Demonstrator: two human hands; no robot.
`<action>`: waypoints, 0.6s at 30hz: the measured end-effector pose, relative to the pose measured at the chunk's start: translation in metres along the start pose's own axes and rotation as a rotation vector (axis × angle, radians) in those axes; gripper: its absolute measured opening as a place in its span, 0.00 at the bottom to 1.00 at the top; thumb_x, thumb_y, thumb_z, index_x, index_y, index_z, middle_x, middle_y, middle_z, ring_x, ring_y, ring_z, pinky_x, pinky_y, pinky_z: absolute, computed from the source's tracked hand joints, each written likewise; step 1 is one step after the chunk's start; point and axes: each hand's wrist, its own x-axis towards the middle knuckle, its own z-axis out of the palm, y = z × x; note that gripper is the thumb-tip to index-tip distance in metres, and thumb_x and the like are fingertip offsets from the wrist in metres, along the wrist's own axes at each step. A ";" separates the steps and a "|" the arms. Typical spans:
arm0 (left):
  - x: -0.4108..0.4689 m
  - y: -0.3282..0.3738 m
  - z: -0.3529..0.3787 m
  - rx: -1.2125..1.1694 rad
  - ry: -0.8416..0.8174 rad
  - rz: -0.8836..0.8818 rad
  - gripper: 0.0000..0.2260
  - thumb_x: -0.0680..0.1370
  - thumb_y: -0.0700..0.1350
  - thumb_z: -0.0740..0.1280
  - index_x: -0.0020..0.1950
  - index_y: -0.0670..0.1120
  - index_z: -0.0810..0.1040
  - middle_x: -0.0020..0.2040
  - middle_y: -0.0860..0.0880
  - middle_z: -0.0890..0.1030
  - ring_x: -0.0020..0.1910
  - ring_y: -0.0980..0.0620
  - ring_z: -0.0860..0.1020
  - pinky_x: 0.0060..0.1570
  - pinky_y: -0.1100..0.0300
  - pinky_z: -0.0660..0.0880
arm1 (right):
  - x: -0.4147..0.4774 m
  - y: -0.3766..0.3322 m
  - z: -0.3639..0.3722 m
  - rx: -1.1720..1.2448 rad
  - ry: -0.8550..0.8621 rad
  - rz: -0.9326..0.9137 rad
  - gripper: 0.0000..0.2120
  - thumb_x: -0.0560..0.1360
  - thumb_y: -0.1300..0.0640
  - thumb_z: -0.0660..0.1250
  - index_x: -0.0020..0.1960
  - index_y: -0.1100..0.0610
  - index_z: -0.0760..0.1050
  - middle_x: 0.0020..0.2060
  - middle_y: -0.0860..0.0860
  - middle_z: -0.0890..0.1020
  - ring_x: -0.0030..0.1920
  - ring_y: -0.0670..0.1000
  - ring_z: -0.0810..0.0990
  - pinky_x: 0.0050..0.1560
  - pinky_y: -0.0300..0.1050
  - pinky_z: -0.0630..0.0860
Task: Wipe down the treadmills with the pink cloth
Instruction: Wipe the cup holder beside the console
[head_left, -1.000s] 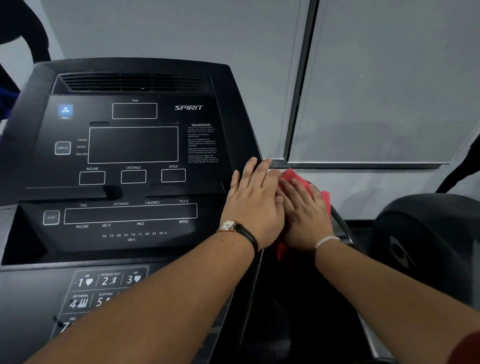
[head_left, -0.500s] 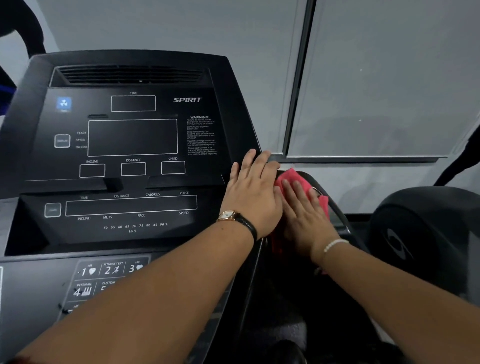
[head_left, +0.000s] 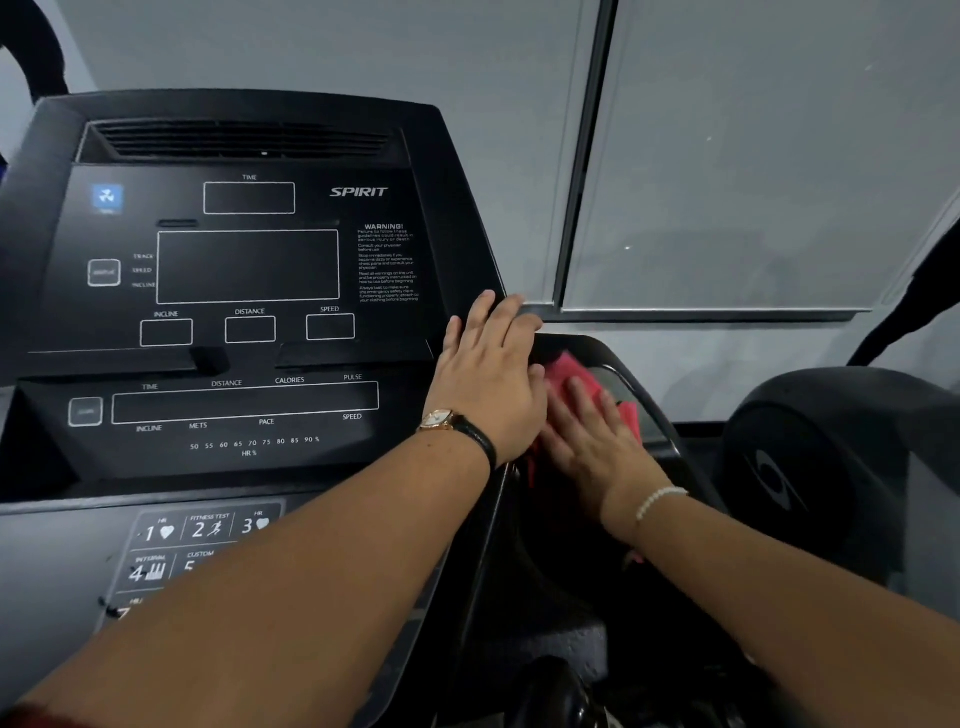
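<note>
The black treadmill console (head_left: 249, 270) fills the left half of the view, with dark display windows and a button pad below. My left hand (head_left: 488, 379), wearing a watch, rests flat with straight fingers on the console's right edge. Just to its right, my right hand (head_left: 592, 441), with a bead bracelet at the wrist, presses the pink cloth (head_left: 571, 376) flat against the black side handrail (head_left: 649, 405). Most of the cloth is hidden under my palm; pink edges show past my fingertips and at the right.
A grey wall with a dark-framed window panel (head_left: 727, 171) stands behind the console. The rounded black housing of another machine (head_left: 831, 467) sits at the right. The numbered button pad (head_left: 202, 540) lies at the lower left.
My right hand has slid the pink cloth down and toward me along the handrail. My left hand has stayed on the console's edge. The view has shifted slightly.
</note>
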 end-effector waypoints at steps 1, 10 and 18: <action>0.000 0.000 0.000 0.004 0.002 0.001 0.19 0.78 0.46 0.58 0.69 0.50 0.65 0.76 0.54 0.56 0.76 0.54 0.45 0.72 0.54 0.39 | -0.008 0.004 0.002 -0.055 -0.018 -0.106 0.43 0.72 0.53 0.62 0.75 0.51 0.36 0.74 0.55 0.42 0.74 0.64 0.44 0.70 0.66 0.48; 0.001 0.000 0.001 0.051 0.007 0.004 0.19 0.78 0.46 0.58 0.69 0.50 0.65 0.75 0.53 0.57 0.76 0.52 0.46 0.72 0.53 0.39 | -0.036 -0.025 -0.005 0.808 -0.144 -0.187 0.28 0.76 0.67 0.61 0.72 0.56 0.59 0.71 0.42 0.53 0.73 0.44 0.50 0.75 0.42 0.51; 0.000 0.002 0.001 0.050 0.000 -0.006 0.19 0.78 0.45 0.58 0.69 0.50 0.65 0.75 0.53 0.57 0.76 0.52 0.46 0.72 0.52 0.40 | -0.024 -0.023 -0.010 0.663 -0.105 -0.117 0.17 0.77 0.56 0.61 0.66 0.51 0.72 0.73 0.44 0.61 0.70 0.38 0.48 0.74 0.47 0.46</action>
